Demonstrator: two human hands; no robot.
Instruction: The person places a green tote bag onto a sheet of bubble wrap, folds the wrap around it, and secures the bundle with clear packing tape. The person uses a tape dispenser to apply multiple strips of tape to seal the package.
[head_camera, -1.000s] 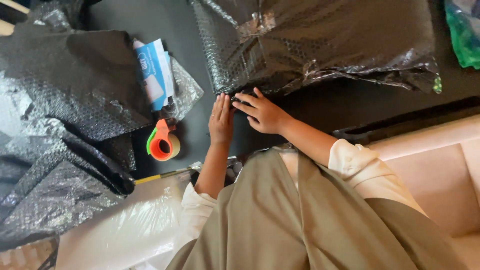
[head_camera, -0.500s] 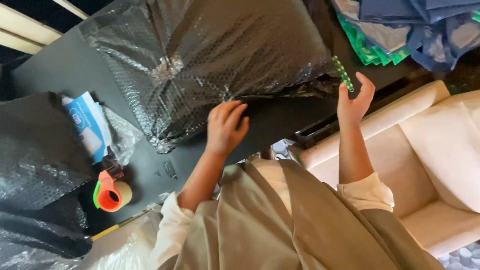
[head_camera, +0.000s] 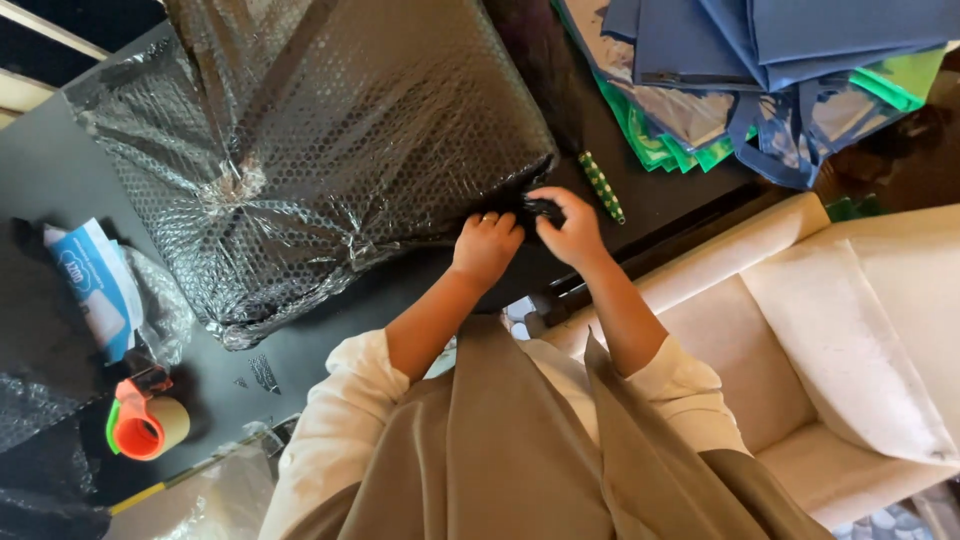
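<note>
Since half a second ago the right hand (head_camera: 572, 228) has come back from the far right, where it reached toward the green spotted pen, and now meets the left hand (head_camera: 487, 245) at the near right corner of the big bubble-wrapped parcel (head_camera: 330, 150); the parcel itself has also swung, so that its corner points down toward the person. The left hand lies with fingers curled and close together, knuckles up, pressing on the parcel's edge. The right hand is bent in beside it, thumb and fingers pinching a small dark bit of wrap or tape at that same corner; what exactly it grips is too dark to tell. The two hands are just beside each other, almost touching. The parcel is black under clear bubble wrap and rests on the dark table (head_camera: 60, 190), filling most of its middle. The green spotted pen (head_camera: 601, 186) lies on the table just to the right of the right hand, not touched. Beyond it sits a pile of blue and green fabric bags (head_camera: 760, 80). At the left edge lie a blue and white packet (head_camera: 90, 280) and, nearer the person, an orange tape dispenser (head_camera: 143, 424). A cream armchair (head_camera: 860, 330) stands at the right.
</note>
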